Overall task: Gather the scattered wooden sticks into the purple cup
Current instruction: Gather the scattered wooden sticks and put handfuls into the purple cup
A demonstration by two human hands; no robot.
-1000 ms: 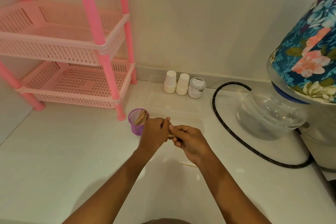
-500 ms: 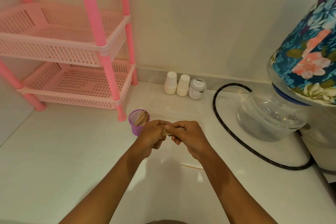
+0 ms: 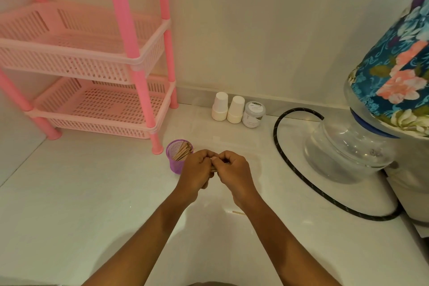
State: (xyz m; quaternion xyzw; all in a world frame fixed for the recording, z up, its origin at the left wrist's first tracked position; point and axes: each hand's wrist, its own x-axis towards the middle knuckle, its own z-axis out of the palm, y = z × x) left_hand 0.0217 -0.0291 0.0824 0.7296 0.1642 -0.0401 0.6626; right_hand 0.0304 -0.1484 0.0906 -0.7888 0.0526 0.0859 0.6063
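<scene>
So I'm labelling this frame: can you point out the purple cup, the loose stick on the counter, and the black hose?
purple cup (image 3: 173, 165), head view, left mesh wall.
loose stick (image 3: 238, 212), head view, mid-length.
black hose (image 3: 282, 153), head view, left curve.

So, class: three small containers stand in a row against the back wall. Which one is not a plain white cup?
The rightmost one, the grey labelled jar. The two white cups to its left are plain and upside down.

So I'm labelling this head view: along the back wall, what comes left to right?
Pink rack → two white paper cups → small jar → black hose → water bottle with floral cover.
</scene>
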